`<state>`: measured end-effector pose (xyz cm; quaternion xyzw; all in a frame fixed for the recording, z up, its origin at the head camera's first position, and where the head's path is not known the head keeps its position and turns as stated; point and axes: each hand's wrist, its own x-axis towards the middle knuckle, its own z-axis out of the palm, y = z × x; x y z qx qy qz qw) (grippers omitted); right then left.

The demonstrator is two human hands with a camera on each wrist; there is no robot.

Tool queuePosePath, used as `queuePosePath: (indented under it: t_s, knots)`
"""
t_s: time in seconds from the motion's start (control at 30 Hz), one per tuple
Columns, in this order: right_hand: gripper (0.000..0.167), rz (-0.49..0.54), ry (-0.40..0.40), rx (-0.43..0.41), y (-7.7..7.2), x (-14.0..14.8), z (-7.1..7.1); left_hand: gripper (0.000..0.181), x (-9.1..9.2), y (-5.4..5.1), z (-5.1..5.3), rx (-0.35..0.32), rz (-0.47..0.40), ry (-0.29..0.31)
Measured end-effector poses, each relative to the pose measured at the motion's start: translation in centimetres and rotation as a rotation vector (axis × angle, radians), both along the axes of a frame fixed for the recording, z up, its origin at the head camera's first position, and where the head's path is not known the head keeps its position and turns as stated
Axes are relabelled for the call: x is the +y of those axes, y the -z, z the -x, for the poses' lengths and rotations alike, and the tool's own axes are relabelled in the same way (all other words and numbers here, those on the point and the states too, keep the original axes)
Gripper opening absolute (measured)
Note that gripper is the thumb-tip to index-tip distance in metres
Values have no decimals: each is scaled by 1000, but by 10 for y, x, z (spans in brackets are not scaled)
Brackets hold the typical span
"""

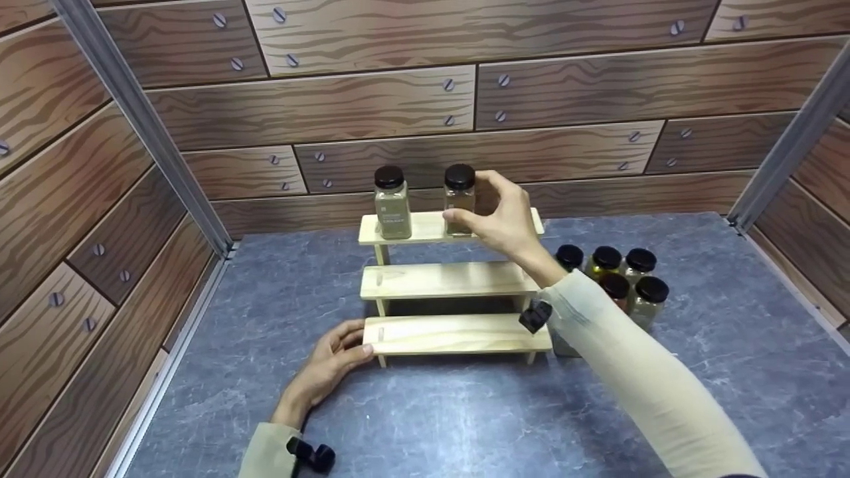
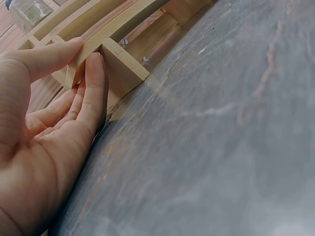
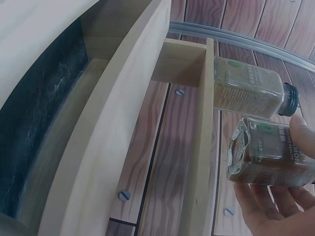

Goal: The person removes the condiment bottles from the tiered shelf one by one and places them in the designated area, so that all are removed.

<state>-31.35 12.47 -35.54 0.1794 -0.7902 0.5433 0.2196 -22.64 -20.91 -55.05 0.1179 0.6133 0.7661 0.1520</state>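
Note:
A three-tier wooden display rack [image 1: 458, 335] stands on the table. My left hand [image 1: 324, 366] pinches the left end of its lowest step; in the left wrist view the thumb [image 2: 56, 56] lies on top and a finger is beneath. My right hand [image 1: 503, 222] grips a black-capped spice jar [image 3: 275, 155] with brownish contents, upright over the top step. A small gap shows between its base and the step in the right wrist view. To its left, another spice jar [image 1: 394, 214] with pale contents stands on the top step.
Several more black-capped jars [image 1: 652, 292] stand grouped on the table right of the rack, partly behind my right sleeve [image 1: 617, 338]. Wood-patterned walls [image 1: 398, 106] rise behind and at both sides, with metal corner posts [image 1: 159, 133]. The tabletop [image 1: 425, 418] is grey marbled.

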Motion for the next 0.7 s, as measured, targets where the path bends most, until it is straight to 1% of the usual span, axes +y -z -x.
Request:
queuePosePath:
  t_s: [0.13, 0.37, 0.5, 0.7]
  knots:
    - [58, -27, 14, -6, -1, 10, -6, 66, 0, -1, 0, -3, 14, 0]
    - [56, -14, -41, 17, -1, 27, -18, 68, 0, -2, -1, -9, 21, 0]
    - [55, -29, -35, 24, -1, 38, -25, 67, 0, -1, -1, -9, 23, -7]
    - [57, -18, -41, 2, -1, 56, -37, 66, 1, 0, 0, -7, 38, -2]
